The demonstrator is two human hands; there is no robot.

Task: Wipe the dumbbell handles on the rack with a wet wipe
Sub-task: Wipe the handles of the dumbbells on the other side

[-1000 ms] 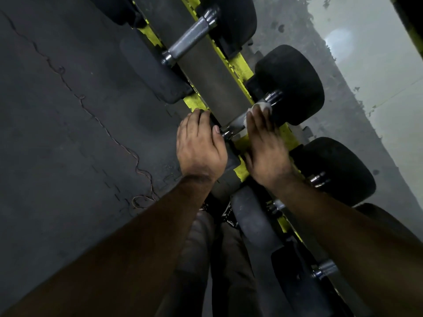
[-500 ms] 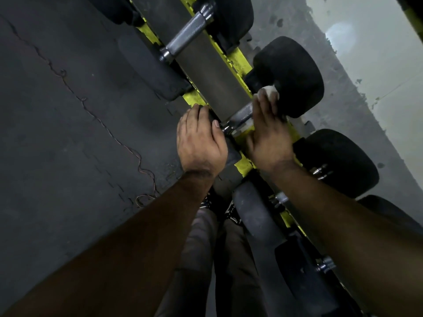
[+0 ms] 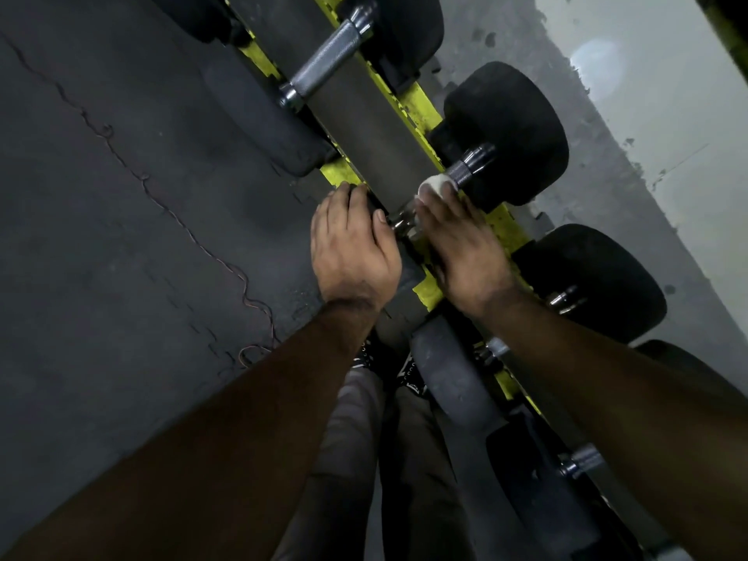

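Note:
A black dumbbell with a knurled chrome handle [image 3: 465,168] lies across the yellow rack [image 3: 421,103] in the middle of the head view. My right hand [image 3: 465,249] is wrapped over that handle, and a white wet wipe [image 3: 437,184] shows at its fingertips against the metal. My left hand [image 3: 352,249] rests on the near black head [image 3: 406,273] of the same dumbbell, fingers curled over its top edge. The far head [image 3: 510,131] is bare. Most of the handle is hidden under my right hand.
Another dumbbell with a bare chrome handle [image 3: 324,62] lies further up the rack. More black dumbbells [image 3: 595,281] sit lower along the rack under my right forearm. Dark rubber floor [image 3: 121,236] with a thin cable spreads to the left. My legs stand below.
My right hand has slid back along the handle toward the near head, so more chrome shows by the far head. My left hand has stayed on the near head.

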